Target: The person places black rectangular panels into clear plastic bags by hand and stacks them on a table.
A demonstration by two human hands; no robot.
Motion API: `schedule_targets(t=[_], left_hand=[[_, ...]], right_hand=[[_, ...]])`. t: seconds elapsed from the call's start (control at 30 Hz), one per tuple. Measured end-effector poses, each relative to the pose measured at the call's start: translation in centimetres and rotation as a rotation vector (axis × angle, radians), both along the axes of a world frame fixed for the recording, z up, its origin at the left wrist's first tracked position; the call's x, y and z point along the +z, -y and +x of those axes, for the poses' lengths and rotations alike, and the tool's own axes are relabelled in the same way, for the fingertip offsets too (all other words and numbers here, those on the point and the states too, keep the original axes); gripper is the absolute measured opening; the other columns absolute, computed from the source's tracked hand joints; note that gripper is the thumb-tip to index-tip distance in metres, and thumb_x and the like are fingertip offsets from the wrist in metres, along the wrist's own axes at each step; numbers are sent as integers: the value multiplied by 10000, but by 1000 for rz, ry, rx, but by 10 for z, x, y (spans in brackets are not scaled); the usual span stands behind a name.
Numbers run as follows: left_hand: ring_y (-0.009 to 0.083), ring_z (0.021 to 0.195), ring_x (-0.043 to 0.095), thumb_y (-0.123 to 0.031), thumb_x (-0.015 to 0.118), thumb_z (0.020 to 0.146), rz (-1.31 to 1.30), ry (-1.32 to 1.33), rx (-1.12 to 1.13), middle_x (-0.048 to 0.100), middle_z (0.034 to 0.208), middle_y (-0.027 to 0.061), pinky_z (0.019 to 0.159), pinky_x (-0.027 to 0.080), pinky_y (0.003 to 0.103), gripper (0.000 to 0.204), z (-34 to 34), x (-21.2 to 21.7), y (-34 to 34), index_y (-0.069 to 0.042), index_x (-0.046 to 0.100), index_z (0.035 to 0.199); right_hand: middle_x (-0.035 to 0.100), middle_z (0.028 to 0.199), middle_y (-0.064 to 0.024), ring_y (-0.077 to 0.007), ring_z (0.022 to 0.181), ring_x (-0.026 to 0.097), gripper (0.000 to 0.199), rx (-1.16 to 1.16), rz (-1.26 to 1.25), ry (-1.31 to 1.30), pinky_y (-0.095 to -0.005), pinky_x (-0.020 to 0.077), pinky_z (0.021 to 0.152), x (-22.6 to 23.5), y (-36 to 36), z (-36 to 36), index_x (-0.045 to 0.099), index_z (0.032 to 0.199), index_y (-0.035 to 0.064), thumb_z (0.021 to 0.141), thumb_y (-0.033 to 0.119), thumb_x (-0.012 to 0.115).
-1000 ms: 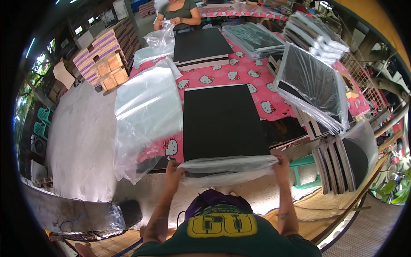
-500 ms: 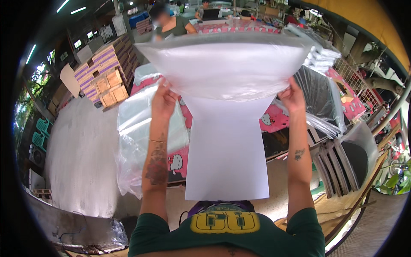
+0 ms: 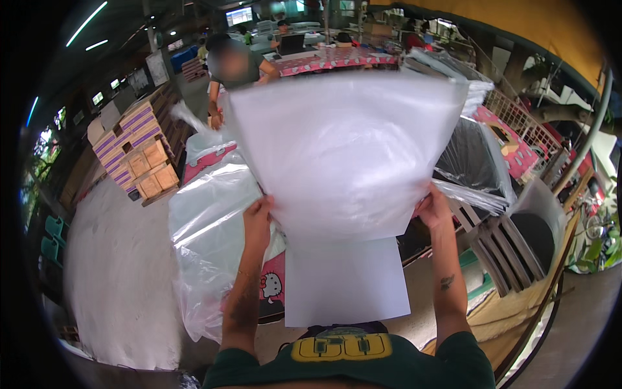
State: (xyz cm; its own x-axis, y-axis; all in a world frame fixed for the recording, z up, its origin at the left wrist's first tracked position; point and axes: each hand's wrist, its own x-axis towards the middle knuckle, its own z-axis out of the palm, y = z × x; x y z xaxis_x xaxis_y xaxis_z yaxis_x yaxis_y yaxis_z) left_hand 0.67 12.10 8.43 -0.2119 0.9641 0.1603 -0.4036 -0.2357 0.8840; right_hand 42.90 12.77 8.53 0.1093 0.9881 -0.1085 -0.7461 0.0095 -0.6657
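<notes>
A large white sheet (image 3: 346, 282) lies in front of me, its near edge close to my body. A clear plastic bag (image 3: 350, 149) covers the sheet's far part, with its near edge crossing the sheet. My left hand (image 3: 259, 220) is closed, pinching the bag's left edge. My right hand (image 3: 433, 206) grips the opposite edge, its fingertips partly hidden by the plastic. Both edges are stretched apart between my hands. Motion blurs the bag's surface.
Clear plastic bags (image 3: 210, 227) lie on the pink table cover (image 3: 273, 282) at left. Stacked boxes (image 3: 133, 152) stand farther left. Dark wrapped panels (image 3: 473, 155) and upright boards (image 3: 508, 253) are at right. A co-worker (image 3: 236, 68) leans over the table's far left.
Both hands have moved nearer to my body, drawing the bag's near edge farther down over the white sheet. The co-worker now leans forward with an arm down at the table.
</notes>
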Motion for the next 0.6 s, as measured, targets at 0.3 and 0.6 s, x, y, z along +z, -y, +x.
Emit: schedule_targets(t=[0.3, 0.6], left_hand=[[116, 744, 505, -184, 577, 909, -210, -245, -74, 571, 850, 45, 726, 436, 265, 157, -6, -157, 12, -38, 569, 963], [124, 701, 523, -190, 593, 899, 10, -614, -169, 564, 733, 38, 658, 433, 251, 189, 67, -44, -43, -1, 577, 893]], right_hand=[[623, 992, -40, -148, 910, 577, 313, -133, -93, 332, -312, 452, 829, -160, 37, -14, 550, 1185, 49, 898, 172, 553], [559, 1150, -124, -170, 1010, 515, 465, -555, 15, 705, -302, 413, 884, -40, -21, 87, 472, 1221, -36, 865, 207, 645]])
